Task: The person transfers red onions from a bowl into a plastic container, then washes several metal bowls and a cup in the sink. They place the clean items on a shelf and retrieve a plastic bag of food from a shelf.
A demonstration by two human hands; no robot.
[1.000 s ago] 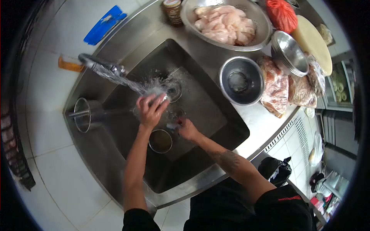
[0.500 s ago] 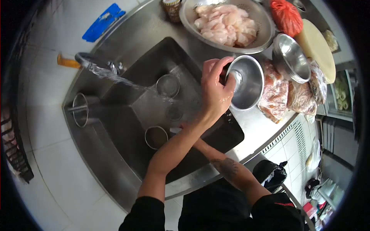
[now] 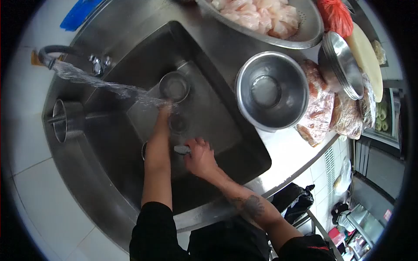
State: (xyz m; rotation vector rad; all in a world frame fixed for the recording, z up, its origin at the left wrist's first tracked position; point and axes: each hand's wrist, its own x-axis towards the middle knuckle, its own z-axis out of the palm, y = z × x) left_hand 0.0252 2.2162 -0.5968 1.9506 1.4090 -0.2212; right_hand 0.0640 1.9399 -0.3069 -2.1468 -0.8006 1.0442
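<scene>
My left hand [image 3: 165, 106] is low in the steel sink, in the running water and close to a small round metal container [image 3: 175, 87] on the sink floor. Water and motion blur its fingers, so their grip cannot be made out. Closed fingers of my right hand [image 3: 200, 156] hold a grey scouring pad [image 3: 182, 149] over the sink. A faucet [image 3: 61, 52] pours a stream across the basin. On the counter at the sink's right edge stands a metal mixing bowl [image 3: 289, 82]. Behind my left forearm, another round container [image 3: 144, 151] is mostly hidden.
A large colander [image 3: 311, 37] of pale raw meat stands at the back. Stacked metal bowls [image 3: 342, 65], plastic-wrapped meat [image 3: 315, 104], a red plastic bag [image 3: 335, 17] and a pale round board [image 3: 365, 56] crowd the right counter. A metal cylinder [image 3: 65, 119] sits at the sink's left.
My left hand has let go of the metal mixing bowl, which now stands on the counter, and has moved left into the water stream. My right hand with the scouring pad has come into view.
</scene>
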